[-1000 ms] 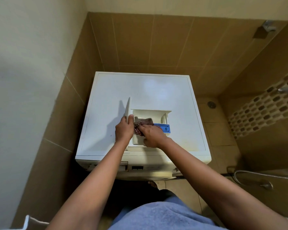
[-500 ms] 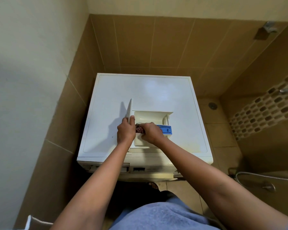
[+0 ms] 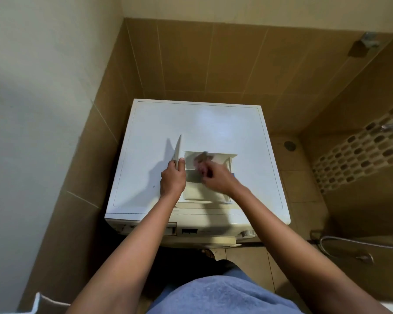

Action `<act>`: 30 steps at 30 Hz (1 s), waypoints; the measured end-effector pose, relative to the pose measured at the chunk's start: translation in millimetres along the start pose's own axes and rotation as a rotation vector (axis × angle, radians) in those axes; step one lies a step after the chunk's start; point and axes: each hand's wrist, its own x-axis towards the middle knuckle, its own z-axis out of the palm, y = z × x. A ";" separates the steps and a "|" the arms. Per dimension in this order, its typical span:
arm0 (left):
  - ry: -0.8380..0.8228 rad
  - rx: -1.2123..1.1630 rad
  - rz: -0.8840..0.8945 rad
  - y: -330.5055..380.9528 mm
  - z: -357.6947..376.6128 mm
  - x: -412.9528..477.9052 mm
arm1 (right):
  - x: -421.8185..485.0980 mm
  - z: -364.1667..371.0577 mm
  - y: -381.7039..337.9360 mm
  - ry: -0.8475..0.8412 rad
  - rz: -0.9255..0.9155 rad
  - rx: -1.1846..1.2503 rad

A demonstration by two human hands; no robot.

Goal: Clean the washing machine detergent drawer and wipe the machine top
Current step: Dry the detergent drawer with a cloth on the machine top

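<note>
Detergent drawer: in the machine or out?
Out. The detergent drawer lies on the washing machine top; the left hand grips its front panel, the right hand holds a cloth in it.

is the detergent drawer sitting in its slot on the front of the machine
No, the detergent drawer lies out on the machine top, where the left hand grips its upright front panel.

Soft, fairly bright light fell from the upper right, leaving a pale sheen on the washing machine top [image 3: 213, 123] and throwing the shadow of the drawer front [image 3: 178, 148] leftward. The right hand [image 3: 218, 177] and cloth [image 3: 202, 158] were smeared by motion blur; the left hand [image 3: 171, 180] was sharp. Wide-angle distortion bowed the walls [image 3: 43, 109].
</note>
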 end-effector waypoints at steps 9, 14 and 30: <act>0.010 0.019 0.009 -0.4 0.5 0.0 | -12.4 20.4 12.2 0.093 -0.123 -0.503; 0.004 0.015 0.011 -0.1 1.1 -0.3 | -1.9 29.3 6.4 -0.094 -0.044 -0.638; -0.003 0.007 -0.015 1.6 1.3 -0.6 | 26.7 37.8 0.5 -0.265 -0.120 -0.693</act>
